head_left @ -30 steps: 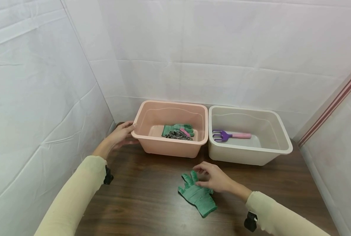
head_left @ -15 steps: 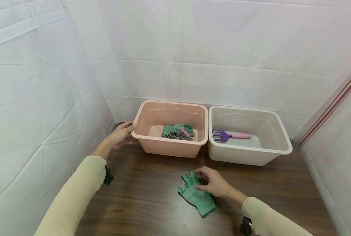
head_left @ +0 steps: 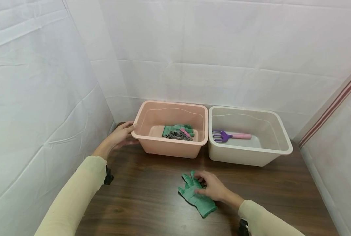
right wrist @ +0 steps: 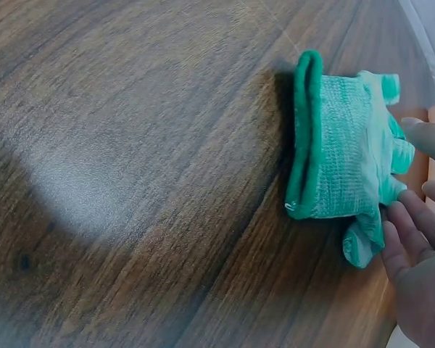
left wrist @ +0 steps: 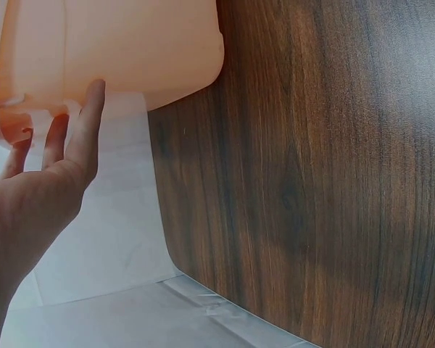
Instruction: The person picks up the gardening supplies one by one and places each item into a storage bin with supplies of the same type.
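Note:
In the head view my left hand [head_left: 120, 135] holds the left end of the pink bin [head_left: 167, 147], thumb at the rim and fingers below it. The left wrist view shows that hand's fingers [left wrist: 87, 130] against the bin's outer wall. A green knit glove [head_left: 199, 200] lies flat on the table, its cuff toward me. My right hand [head_left: 214, 187] hovers low over the glove's right side, fingers bent. From the right wrist, a gap shows between thumb and fingers [right wrist: 413, 225]; the fingertips are at the glove's edge [right wrist: 341, 145], and contact is hard to tell.
Inside the pink bin are another green glove [head_left: 168, 129], a dark patterned bundle [head_left: 178, 135] and a pink item [head_left: 185, 132]. Beside it, a cream bin [head_left: 246, 157] holds a purple hand rake with a pink handle [head_left: 240, 136]. White sheeting [head_left: 181, 78] surrounds the brown table [head_left: 140, 200].
My right hand has come down and toward me, closer over the glove's middle. The left hand, the bins and the glove look unmoved.

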A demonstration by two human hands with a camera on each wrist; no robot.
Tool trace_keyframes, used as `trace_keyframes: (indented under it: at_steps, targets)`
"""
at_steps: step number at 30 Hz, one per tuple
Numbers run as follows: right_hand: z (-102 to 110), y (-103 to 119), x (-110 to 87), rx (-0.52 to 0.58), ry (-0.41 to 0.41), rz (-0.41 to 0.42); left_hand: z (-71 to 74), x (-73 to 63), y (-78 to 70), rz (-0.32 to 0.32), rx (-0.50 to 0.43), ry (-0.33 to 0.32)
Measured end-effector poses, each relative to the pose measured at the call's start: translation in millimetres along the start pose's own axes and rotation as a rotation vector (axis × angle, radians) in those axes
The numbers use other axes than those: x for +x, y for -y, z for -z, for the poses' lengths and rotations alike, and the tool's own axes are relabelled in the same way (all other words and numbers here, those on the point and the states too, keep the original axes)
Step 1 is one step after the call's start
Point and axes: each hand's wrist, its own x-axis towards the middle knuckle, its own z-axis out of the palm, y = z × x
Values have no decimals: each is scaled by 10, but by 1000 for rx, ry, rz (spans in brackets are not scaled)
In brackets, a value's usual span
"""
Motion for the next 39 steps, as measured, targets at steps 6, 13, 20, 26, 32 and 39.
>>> trace_keyframes:
  at_steps: [6,13,20,26,32,39]
  targets:
    - [-31,-14,-11,-66,7,5,-10,5,6,5,-6,-4]
    - [-66,-11,-49,-161,15,-9,-17,8,6,0,-1,-9]
    - [-85,13,-70,-228,8,26,-19,9,3,-5,-7,-7]
    - [-99,12,-77,-248,17,39,-22,4,-2,-9,9,-1]
    - [-115,14,-75,-273,17,63,-13,6,-11,-8,1,1]
    - [-141,15,-76,-317,0,93,-7,-1,-13,1,-8,0]
